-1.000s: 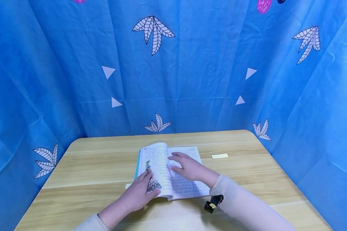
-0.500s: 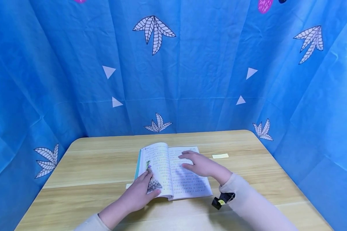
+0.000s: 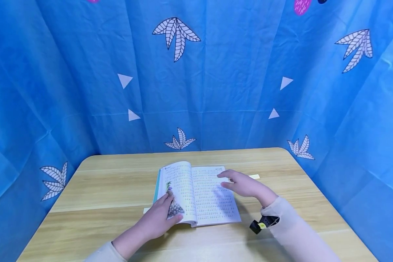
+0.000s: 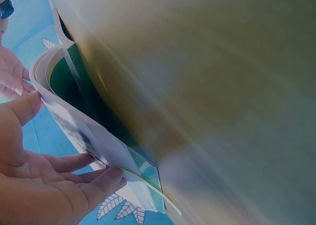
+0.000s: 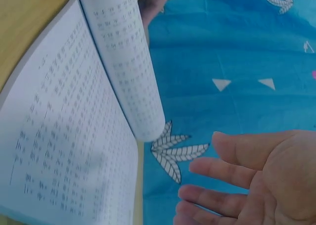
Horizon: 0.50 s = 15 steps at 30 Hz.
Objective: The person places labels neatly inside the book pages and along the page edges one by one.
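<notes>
An open book [image 3: 213,203] with pages of printed rows lies in the middle of the table. Its left-hand pages bulge upward, and a teal cover edge [image 3: 157,185] shows along that side. My left hand [image 3: 155,220] rests on the lower left page, beside a printed plant picture [image 3: 175,208]. In the left wrist view its thumb [image 4: 29,106] touches the bulging page while the other fingertips press near the outer edge. Over the right page's outer edge hovers my right hand [image 3: 242,183], fingers spread and holding nothing; the right wrist view shows its palm [image 5: 291,180] apart from the book.
A pale yellow paper strip [image 3: 255,177] lies right of the book, partly behind my right hand. Another strip [image 3: 146,210] pokes out at the book's left side. A blue patterned curtain [image 3: 199,91] surrounds the wooden table [image 3: 118,182] behind and at both sides.
My right hand has moved rightward from near the book's middle to the right page's outer edge, uncovering the printed rows. The left hand and book stay in place.
</notes>
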Each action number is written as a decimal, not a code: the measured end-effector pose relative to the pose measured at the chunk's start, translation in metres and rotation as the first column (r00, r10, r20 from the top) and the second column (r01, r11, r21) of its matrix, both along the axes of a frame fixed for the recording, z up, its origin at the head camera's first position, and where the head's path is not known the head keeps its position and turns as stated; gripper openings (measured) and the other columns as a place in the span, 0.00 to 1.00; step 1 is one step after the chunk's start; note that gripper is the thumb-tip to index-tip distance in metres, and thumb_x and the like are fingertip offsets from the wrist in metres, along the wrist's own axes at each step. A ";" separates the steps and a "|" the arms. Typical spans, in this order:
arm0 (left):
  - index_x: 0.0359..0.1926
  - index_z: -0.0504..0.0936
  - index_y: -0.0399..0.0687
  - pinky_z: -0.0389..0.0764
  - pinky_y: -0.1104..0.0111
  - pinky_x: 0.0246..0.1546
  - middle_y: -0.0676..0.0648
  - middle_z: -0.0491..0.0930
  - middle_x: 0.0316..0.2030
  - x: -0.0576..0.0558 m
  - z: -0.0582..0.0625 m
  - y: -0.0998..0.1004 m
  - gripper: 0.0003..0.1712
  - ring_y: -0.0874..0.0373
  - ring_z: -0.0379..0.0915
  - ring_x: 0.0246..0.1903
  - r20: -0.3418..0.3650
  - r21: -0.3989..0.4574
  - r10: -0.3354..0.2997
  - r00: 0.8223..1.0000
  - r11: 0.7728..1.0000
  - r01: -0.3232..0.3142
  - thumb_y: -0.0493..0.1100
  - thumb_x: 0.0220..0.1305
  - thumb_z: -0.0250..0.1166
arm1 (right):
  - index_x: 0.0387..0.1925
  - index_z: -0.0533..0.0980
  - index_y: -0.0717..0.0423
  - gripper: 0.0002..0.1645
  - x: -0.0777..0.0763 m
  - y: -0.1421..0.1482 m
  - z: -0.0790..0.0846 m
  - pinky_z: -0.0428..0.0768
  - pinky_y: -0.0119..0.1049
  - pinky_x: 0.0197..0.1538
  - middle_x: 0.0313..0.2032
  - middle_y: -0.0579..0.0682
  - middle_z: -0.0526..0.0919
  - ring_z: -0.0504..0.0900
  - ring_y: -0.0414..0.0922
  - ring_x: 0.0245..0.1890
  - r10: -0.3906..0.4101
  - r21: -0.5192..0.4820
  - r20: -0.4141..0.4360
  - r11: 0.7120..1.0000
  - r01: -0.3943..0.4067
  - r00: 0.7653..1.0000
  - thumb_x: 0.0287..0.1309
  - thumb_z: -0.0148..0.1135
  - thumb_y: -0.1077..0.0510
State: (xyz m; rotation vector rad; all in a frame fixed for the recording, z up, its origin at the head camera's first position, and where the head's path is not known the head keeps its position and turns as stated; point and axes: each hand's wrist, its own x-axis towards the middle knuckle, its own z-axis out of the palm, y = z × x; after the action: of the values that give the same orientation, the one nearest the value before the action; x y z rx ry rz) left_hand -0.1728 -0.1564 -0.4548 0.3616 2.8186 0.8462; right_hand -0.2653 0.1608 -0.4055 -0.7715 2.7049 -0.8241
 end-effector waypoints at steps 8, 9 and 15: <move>0.74 0.59 0.31 0.60 0.44 0.70 0.31 0.54 0.74 -0.001 -0.001 0.000 0.51 0.35 0.51 0.73 -0.002 -0.003 -0.004 1.000 1.000 0.004 0.65 0.67 0.62 | 0.66 0.73 0.57 0.24 -0.003 0.019 -0.001 0.72 0.58 0.64 0.66 0.58 0.73 0.72 0.60 0.64 -0.054 -0.025 0.056 0.998 0.056 0.997 0.74 0.54 0.53; 0.74 0.59 0.31 0.60 0.44 0.70 0.31 0.54 0.74 -0.001 -0.001 0.000 0.51 0.35 0.51 0.73 -0.002 -0.003 -0.002 1.000 1.000 0.002 0.64 0.67 0.62 | 0.66 0.73 0.57 0.24 -0.004 0.021 -0.001 0.71 0.58 0.65 0.66 0.58 0.73 0.72 0.60 0.65 -0.063 -0.032 0.063 0.997 0.065 0.996 0.74 0.54 0.53; 0.74 0.60 0.31 0.60 0.44 0.69 0.31 0.54 0.74 0.000 -0.001 0.001 0.50 0.35 0.51 0.73 -0.008 0.001 0.007 1.000 1.000 -0.007 0.64 0.66 0.63 | 0.67 0.71 0.61 0.25 -0.008 0.033 -0.001 0.72 0.58 0.64 0.65 0.61 0.73 0.70 0.62 0.66 -0.067 -0.055 0.045 0.996 0.069 0.997 0.75 0.52 0.54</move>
State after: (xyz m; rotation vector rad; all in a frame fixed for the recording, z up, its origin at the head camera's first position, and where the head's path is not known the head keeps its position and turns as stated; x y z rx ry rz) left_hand -0.1728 -0.1552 -0.4557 0.3565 2.8287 0.8494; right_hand -0.2731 0.1941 -0.4064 -0.6688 2.6938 -0.9252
